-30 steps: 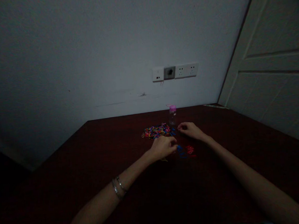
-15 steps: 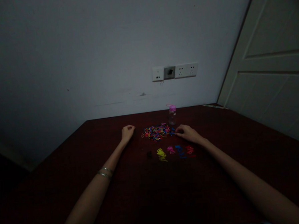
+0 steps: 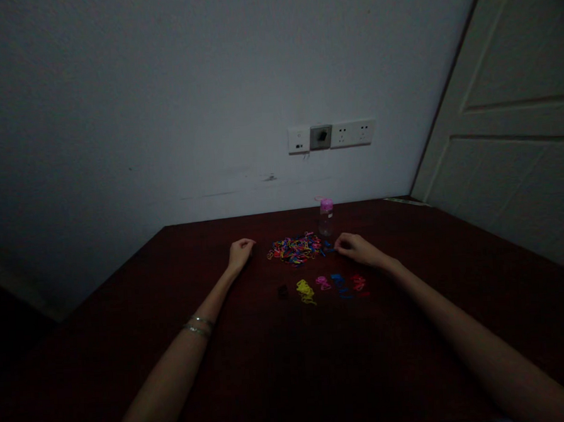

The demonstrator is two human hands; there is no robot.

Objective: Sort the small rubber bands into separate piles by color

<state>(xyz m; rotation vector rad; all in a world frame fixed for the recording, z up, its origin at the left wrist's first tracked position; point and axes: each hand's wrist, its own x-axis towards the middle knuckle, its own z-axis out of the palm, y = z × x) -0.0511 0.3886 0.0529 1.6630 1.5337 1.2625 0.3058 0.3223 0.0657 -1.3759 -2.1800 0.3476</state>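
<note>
A mixed pile of small coloured bands (image 3: 296, 248), like little rubber hair ties, lies on the dark red table. At its right edge my right hand (image 3: 357, 248) has thumb and forefinger pinched on a small blue band (image 3: 330, 249). My left hand (image 3: 240, 254) rests on the table left of the pile, fingers curled closed; what they hold, if anything, is hidden. Nearer me lie sorted groups in a row: dark bands (image 3: 283, 291), yellow bands (image 3: 306, 290), pink bands (image 3: 322, 282), blue bands (image 3: 341, 285) and red bands (image 3: 359, 282).
A clear bottle (image 3: 327, 222) with a pink lid stands behind the pile. The table (image 3: 215, 378) meets a pale wall at the back, where socket plates (image 3: 352, 133) are fixed. A panelled door (image 3: 509, 123) is on the right.
My right hand has drawn slightly right, away from the pile, its thumb and forefinger closer together. My left hand stays where it was.
</note>
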